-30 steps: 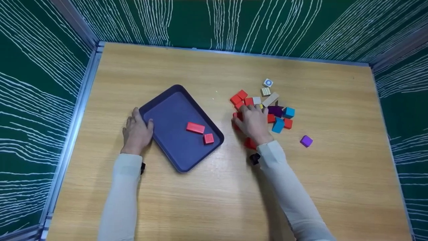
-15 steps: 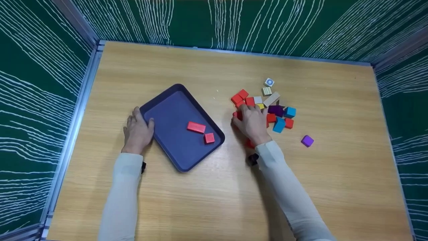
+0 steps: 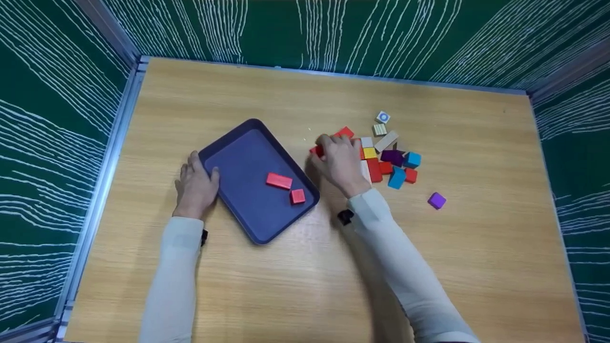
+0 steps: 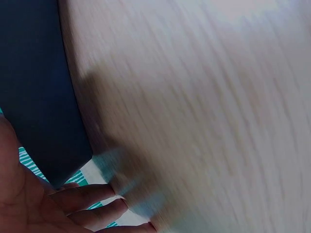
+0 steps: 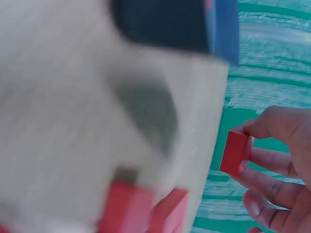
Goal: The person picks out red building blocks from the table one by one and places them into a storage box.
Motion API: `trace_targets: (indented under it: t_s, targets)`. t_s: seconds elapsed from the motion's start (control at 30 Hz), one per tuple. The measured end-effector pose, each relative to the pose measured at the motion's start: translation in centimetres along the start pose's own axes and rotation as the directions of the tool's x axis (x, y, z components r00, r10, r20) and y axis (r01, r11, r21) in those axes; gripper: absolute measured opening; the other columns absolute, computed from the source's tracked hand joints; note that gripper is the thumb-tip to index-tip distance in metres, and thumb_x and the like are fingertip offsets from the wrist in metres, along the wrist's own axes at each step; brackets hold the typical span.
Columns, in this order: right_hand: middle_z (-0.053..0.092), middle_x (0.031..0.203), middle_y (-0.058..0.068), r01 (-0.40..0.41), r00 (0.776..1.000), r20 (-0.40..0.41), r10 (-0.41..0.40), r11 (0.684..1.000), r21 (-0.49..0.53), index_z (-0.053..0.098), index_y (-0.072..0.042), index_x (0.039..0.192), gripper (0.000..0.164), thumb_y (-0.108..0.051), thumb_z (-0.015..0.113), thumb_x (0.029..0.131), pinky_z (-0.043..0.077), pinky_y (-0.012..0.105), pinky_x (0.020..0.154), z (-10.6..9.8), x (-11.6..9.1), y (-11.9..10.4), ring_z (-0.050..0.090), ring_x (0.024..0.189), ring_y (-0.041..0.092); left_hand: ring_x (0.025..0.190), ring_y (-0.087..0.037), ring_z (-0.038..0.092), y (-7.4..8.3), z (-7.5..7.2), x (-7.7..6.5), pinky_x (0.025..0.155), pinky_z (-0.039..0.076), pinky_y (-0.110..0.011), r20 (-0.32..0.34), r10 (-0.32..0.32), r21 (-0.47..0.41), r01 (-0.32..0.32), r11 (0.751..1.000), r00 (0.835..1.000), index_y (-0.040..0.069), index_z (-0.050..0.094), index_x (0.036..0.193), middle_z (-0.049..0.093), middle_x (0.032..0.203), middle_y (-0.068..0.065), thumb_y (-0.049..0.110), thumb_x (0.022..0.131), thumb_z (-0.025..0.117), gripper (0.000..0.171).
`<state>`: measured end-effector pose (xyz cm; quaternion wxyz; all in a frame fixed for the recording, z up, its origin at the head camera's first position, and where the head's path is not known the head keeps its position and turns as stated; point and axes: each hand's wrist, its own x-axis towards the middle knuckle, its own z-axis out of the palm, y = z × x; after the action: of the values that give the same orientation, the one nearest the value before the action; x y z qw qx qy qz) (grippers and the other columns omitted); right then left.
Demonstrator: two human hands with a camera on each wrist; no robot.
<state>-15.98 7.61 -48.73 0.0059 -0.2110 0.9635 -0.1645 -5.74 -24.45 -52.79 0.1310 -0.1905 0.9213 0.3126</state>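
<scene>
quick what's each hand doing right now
Left hand: open, at the edge of the tray.
Right hand: holding a red block.

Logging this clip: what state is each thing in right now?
Navy tray: upright, holding two red blocks
Left hand: fingers extended, at the tray's edge
Right hand: pinching one red block
Multicoloured block cluster: lying together, partly hidden
Lone purple cube: lying apart from that cluster

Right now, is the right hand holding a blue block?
No, the right hand pinches a red block between thumb and fingers.
</scene>
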Motion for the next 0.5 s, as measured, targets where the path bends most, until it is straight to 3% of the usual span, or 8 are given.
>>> trace_targets:
  t_s: [0.13, 0.27, 0.5]
  targets:
    - [0.071, 0.103, 0.008, 0.123, 0.991, -0.063, -0.122, 0.992, 0.009, 0.069, -0.010, 0.114, 0.029, -0.032, 0.068, 0.094, 0.039, 0.047, 0.086, 0.0, 0.9, -2.5, 0.058, 0.096, 0.030, 0.148, -0.048, 0.000, 0.0, -0.1, -0.1, 0.113, 0.001, -0.070, 0.001, 0.000, 0.003, 0.000, 1.000, 1.000, 0.001, -0.011, 0.158, 0.001, 0.162, -0.029, 0.041, 0.107, 0.034, 0.079]
    - [0.071, 0.094, 0.005, 0.228, 0.966, -0.122, -0.228, 0.974, -0.008, 0.070, -0.010, 0.107, 0.023, -0.028, 0.064, 0.094, 0.042, 0.047, 0.080, 0.2, 1.4, -4.6, 0.059, 0.087, 0.029, 0.148, -0.048, 0.000, 0.0, -0.1, -0.1, 0.113, 0.001, -0.070, -0.001, 0.004, 0.000, -0.004, 1.000, 1.000, 0.001, -0.011, 0.158, 0.001, 0.163, -0.028, 0.040, 0.107, 0.035, 0.078]
    - [0.070, 0.097, 0.006, 0.274, 0.959, -0.068, -0.275, 0.961, -0.033, 0.069, -0.011, 0.107, 0.024, -0.031, 0.063, 0.094, 0.042, 0.047, 0.078, 1.3, 2.0, -6.9, 0.060, 0.089, 0.029, 0.148, -0.047, 0.001, -0.1, -0.1, -0.1, 0.113, 0.001, -0.069, -0.005, -0.002, -0.002, 0.002, 1.000, 1.000, 0.001, -0.010, 0.158, 0.003, 0.162, -0.029, 0.040, 0.107, 0.035, 0.078]
